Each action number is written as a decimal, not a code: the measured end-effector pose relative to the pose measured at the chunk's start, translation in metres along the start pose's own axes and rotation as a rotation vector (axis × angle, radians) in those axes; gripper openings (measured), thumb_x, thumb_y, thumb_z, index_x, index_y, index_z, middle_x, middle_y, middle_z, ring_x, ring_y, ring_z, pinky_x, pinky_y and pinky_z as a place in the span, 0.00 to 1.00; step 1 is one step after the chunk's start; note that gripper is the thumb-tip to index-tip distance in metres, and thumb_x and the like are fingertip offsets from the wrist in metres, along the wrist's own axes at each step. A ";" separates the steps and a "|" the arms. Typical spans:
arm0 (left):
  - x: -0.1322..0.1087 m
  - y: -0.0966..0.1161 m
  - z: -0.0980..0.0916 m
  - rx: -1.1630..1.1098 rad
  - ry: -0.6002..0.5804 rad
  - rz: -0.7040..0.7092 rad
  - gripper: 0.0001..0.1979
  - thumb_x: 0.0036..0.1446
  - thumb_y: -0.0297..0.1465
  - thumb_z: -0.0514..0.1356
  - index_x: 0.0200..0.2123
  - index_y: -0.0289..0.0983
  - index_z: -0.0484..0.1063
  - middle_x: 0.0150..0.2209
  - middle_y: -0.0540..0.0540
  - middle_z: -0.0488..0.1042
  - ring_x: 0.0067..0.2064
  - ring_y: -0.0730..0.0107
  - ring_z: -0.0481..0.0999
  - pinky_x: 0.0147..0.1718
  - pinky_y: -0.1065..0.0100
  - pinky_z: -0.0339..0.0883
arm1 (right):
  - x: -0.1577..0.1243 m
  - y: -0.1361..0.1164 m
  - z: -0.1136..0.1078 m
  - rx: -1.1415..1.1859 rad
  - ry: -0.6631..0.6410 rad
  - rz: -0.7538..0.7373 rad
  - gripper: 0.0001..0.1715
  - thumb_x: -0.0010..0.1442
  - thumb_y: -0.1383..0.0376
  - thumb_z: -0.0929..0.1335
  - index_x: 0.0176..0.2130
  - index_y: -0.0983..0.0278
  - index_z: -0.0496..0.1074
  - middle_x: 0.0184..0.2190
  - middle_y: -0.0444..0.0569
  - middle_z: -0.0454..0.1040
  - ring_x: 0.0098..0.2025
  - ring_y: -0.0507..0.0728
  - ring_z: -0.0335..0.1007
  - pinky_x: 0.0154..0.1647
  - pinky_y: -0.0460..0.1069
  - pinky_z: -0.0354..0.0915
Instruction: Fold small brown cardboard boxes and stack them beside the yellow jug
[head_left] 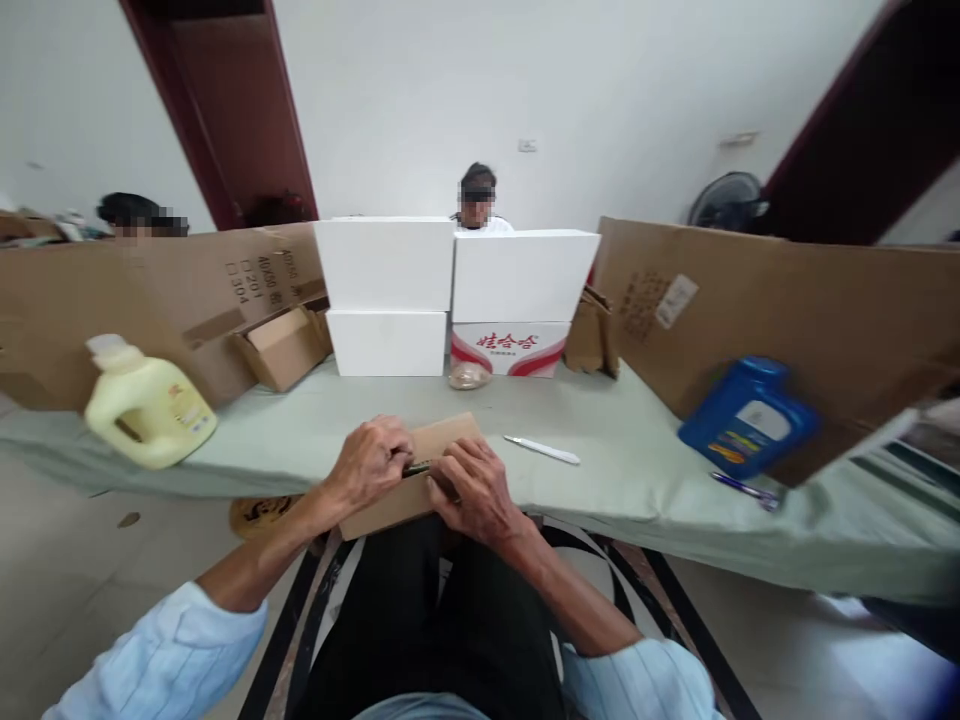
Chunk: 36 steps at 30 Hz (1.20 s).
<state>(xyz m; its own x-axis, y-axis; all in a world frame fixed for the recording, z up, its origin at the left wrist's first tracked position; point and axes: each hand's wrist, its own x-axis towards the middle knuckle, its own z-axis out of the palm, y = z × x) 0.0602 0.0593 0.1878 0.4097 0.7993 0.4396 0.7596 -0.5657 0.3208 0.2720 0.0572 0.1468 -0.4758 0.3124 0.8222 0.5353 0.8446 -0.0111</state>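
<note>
A small brown cardboard box (382, 508) sits at the table's front edge, partly over my lap. My left hand (377, 452) is closed, its curled fingers gripping the box near the middle of its top. Opposite it, my right hand (478, 487) is also closed on the box, fingers bent over the same spot. A narrow dark gap with something greenish shows between the two hands; what it is I cannot make out. To the right of the box lies a white craft knife (544, 449), touched by neither hand.
White boxes (386, 265) are stacked at the back, beside a red-and-white carton (510, 348). A pale yellow jug (150, 405) stands left; a blue bottle (750, 415) and a pen (745, 490) are right. Cardboard panels (750, 320) flank the table. A person (480, 205) sits opposite.
</note>
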 end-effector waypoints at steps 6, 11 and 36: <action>0.003 -0.006 -0.007 -0.055 0.000 0.073 0.11 0.64 0.22 0.58 0.29 0.39 0.71 0.34 0.46 0.75 0.41 0.61 0.74 0.46 0.61 0.69 | 0.000 -0.002 -0.002 0.032 0.031 -0.041 0.11 0.67 0.72 0.68 0.35 0.59 0.65 0.28 0.44 0.67 0.33 0.57 0.60 0.38 0.54 0.57; -0.002 -0.016 -0.030 -0.231 -0.032 0.079 0.08 0.65 0.25 0.62 0.45 0.39 0.79 0.48 0.43 0.77 0.51 0.60 0.77 0.51 0.61 0.71 | -0.003 -0.004 -0.005 0.059 0.023 -0.042 0.10 0.68 0.72 0.68 0.36 0.58 0.65 0.28 0.44 0.67 0.32 0.58 0.59 0.37 0.54 0.59; -0.019 -0.029 -0.017 -0.077 -0.171 0.216 0.15 0.70 0.26 0.58 0.52 0.43 0.83 0.55 0.43 0.77 0.47 0.67 0.80 0.47 0.68 0.72 | -0.005 -0.006 -0.002 0.081 0.010 -0.057 0.10 0.67 0.72 0.70 0.35 0.60 0.66 0.27 0.44 0.66 0.31 0.57 0.58 0.37 0.53 0.56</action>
<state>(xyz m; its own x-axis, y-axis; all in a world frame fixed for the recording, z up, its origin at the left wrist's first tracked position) 0.0217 0.0574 0.1846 0.6423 0.6774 0.3586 0.6074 -0.7352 0.3009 0.2725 0.0494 0.1437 -0.4961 0.2590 0.8287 0.4495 0.8932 -0.0101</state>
